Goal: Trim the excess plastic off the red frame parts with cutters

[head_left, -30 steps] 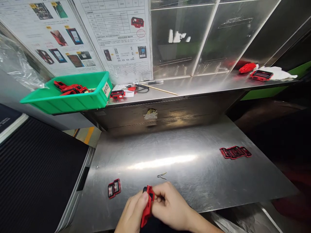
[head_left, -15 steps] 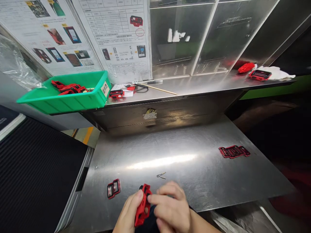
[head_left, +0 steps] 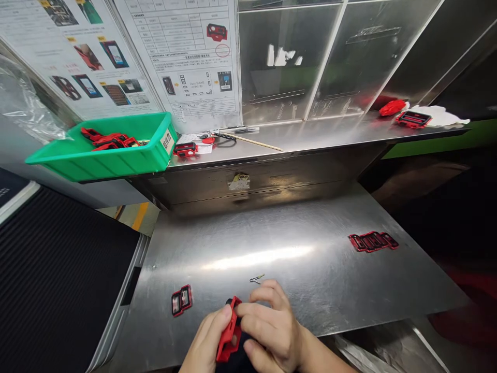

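Note:
My left hand (head_left: 207, 336) grips a red plastic frame (head_left: 230, 336) with black parts, held on edge above the near side of the metal table, thumb along its outer side. Against the frame's upper inner side press the fingertips of my right hand (head_left: 269, 329); its other fingers are curled, and what lies under the fingertips is hidden. Small cutting pliers (head_left: 255, 279) rest on the table just beyond my right hand. Left of my hands lie two red-and-black frames (head_left: 181, 300) side by side.
A joined row of several red-and-black frames (head_left: 373, 241) lies at the table's right. On the raised shelf (head_left: 310, 135) stand a green bin (head_left: 104, 166) of red parts, one frame (head_left: 186, 149), a thin wooden stick (head_left: 252, 142), and another frame (head_left: 413, 118) by white cloth.
My right hand has shifted slightly up and left, its fingertips further over the frame's upper end. The frame has turned a little in my left hand.

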`<state>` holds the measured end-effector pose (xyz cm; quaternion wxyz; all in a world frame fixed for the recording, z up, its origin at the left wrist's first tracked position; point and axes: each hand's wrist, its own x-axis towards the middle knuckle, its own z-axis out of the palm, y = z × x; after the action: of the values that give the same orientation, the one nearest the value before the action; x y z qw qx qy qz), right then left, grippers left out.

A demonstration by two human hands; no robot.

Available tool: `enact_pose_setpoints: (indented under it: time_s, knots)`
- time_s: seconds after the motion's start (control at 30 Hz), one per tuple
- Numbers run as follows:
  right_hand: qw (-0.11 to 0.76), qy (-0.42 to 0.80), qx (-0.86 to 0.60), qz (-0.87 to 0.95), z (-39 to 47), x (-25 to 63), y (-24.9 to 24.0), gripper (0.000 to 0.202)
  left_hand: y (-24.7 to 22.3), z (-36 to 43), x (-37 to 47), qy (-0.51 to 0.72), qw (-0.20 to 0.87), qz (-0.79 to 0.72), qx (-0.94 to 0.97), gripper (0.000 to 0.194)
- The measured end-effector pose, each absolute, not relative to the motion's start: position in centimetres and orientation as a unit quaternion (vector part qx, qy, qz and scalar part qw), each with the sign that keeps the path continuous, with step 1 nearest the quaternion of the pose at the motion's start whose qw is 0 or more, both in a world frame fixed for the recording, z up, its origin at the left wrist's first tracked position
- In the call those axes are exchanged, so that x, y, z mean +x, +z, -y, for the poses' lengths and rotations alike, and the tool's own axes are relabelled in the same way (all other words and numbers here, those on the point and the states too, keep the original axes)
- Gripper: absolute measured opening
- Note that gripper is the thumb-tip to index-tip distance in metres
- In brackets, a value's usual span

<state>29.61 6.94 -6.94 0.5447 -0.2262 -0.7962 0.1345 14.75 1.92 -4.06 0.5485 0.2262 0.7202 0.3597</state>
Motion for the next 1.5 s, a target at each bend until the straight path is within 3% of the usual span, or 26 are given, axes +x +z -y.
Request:
enact_pose_setpoints:
  time_s: [0.2,0.4,0.6,0.73,0.9,1.3,1.5]
  knots:
    - [0.614,0.154,-0.242,0.735,-6.7,30.8,-7.2,0.010,-2.7,-2.4,14.8,0.350,0.571,-0.731,0.128,0.050]
    - [0.575,0.180,-0.190,0.775,-6.8,29.7,-6.8,0.024,-3.5,-2.4,14.4,0.367,0.639,-0.672,0.078,0.050]
    - [0.610,0.243,-0.237,0.716,-6.6,29.8,-6.6,0.024,-5.0,-3.4,14.0,0.341,0.878,-0.311,0.126,0.047]
    - [0.538,0.343,-0.305,0.706,-6.6,30.1,-6.7,0.030,-5.6,-3.9,14.3,0.345,0.912,-0.179,0.128,0.046]
    - [0.487,0.420,-0.288,0.709,-6.6,29.5,-6.9,0.032,-5.4,-4.0,14.3,0.328,0.917,-0.179,0.136,0.046]
    - [0.494,0.459,-0.266,0.689,-6.3,29.5,-7.3,0.032,-5.5,-4.0,14.6,0.336,0.918,-0.159,0.139,0.045]
    - [0.487,0.467,-0.260,0.691,-6.3,29.8,-7.1,0.033,-4.9,-3.0,14.2,0.349,0.828,-0.405,0.166,0.053]
